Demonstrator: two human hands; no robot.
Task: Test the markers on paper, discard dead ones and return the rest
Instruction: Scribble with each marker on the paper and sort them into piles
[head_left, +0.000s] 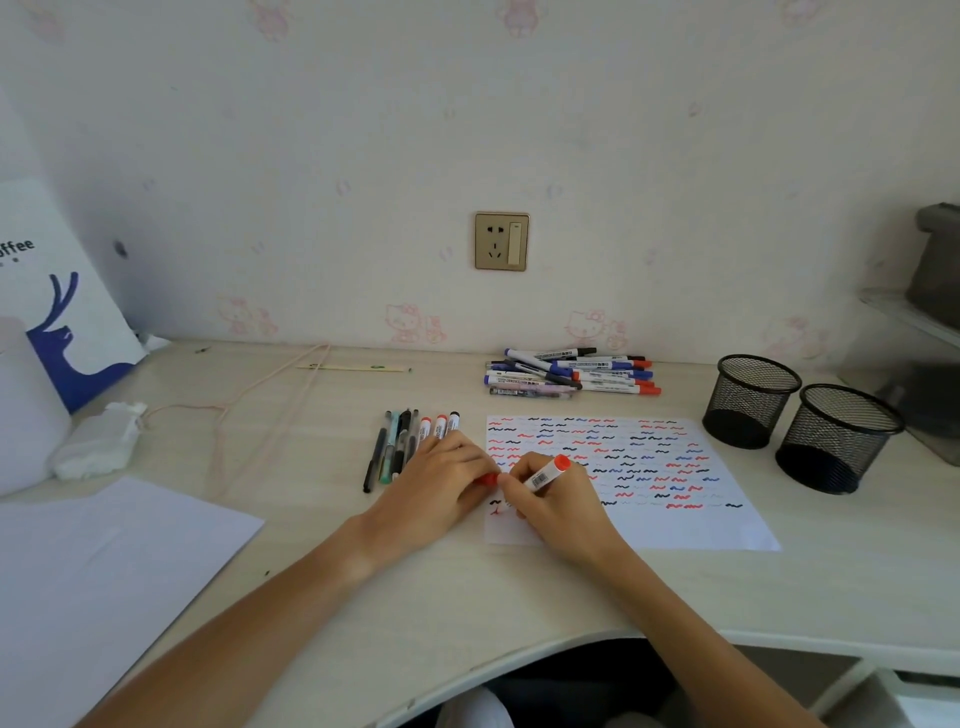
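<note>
- Right hand (558, 499) curled round a red marker (546, 474), barcode label facing up, red butt end pointing up and away, tip end hidden among the fingers.
- Left hand (441, 480) pinching a red cap (487, 479) at the fingertips, right against the right hand's fingers.
- Both hands meeting over the near left part of the test paper (675, 525), a sheet covered in red, blue and black squiggles.
- Just left of the paper, beside the left hand: a row of pens and markers (400, 441) lying side by side on the desk (363, 597).
- Beyond the paper, near the wall: a pile of markers (571, 374), red, blue and black caps mixed.
- Right of the paper: two black mesh pen cups (800, 421), upright, close together.
- Far left: blank sheets (104, 571), crumpled tissue (98, 441), a white and blue bag (67, 312).
</note>
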